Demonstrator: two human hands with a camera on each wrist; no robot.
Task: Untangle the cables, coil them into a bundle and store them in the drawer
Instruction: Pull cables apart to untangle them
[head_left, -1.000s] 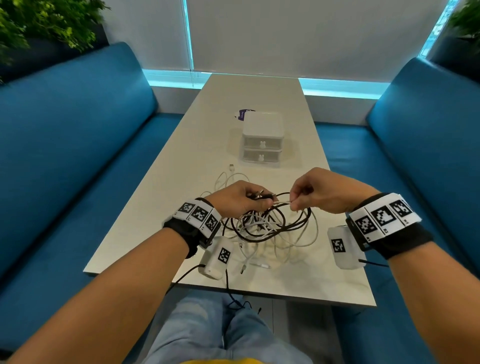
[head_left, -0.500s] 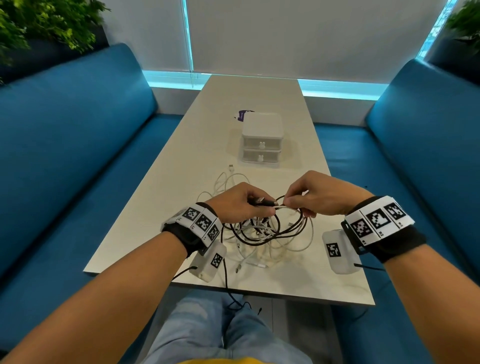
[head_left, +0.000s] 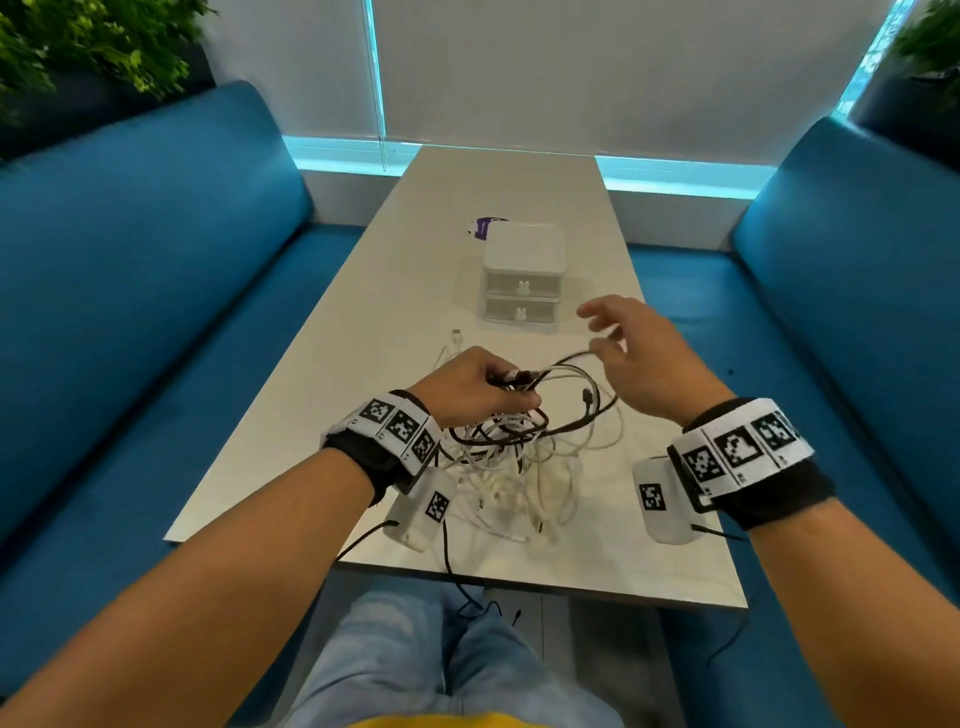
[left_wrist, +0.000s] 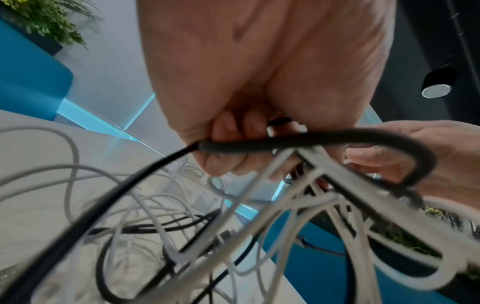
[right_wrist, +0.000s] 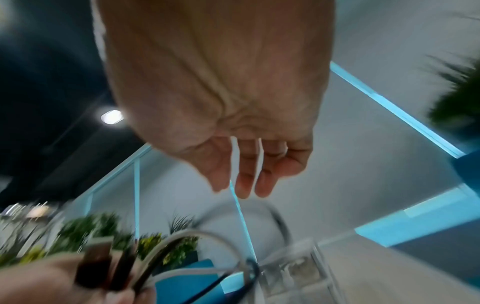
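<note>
A tangle of white and black cables (head_left: 519, 452) lies on the near part of the white table (head_left: 363, 364). My left hand (head_left: 493, 387) is raised a little above it and grips several cable ends and plugs in a fist; the left wrist view shows its fingers (left_wrist: 228, 144) curled round a thick black cable (left_wrist: 311, 139) and white strands. My right hand (head_left: 610, 332) hovers to the right with fingers spread and holds nothing; a dark loop (head_left: 571, 358) passes just by its thumb. Its straight fingers (right_wrist: 244, 176) show in the right wrist view. The small white two-drawer box (head_left: 523, 270) stands beyond, both drawers shut.
A purple-and-white item (head_left: 480, 227) lies behind the drawer box. Blue sofas flank the table on the left (head_left: 130, 312) and right (head_left: 857, 312). A thin black wire (head_left: 452, 571) hangs over the near table edge above my lap. Plants stand in both far corners.
My right hand has let go of the cable it pinched beside the left hand and has moved up and to the right with fingers spread. The left hand keeps its grip.
</note>
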